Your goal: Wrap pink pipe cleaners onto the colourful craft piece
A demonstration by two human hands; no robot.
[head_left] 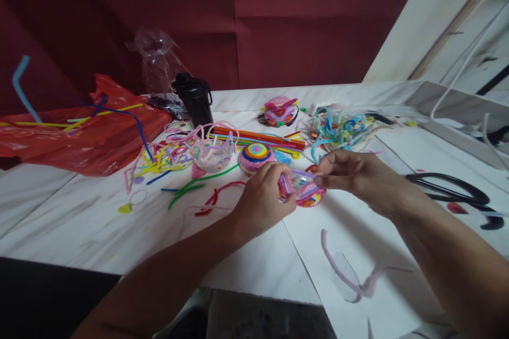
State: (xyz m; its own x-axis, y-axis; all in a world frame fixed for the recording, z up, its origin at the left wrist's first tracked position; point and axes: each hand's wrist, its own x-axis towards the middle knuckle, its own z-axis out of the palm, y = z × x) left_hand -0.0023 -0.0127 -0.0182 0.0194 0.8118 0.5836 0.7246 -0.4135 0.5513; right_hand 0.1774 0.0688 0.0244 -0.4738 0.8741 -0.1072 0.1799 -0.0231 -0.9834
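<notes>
My left hand grips the left side of a small clear shell covered in pink, purple and orange fuzzy strips. At its upper right edge, my right hand pinches a light purple strip. Just behind my left hand sits a dome with coloured rings. A bent pale purple strip lies in front, on white paper.
A red bag lies at the left, near a black bottle. Behind my hands are a clear bowl, a strip-covered ball and blue strips. Black scissors lie at the right.
</notes>
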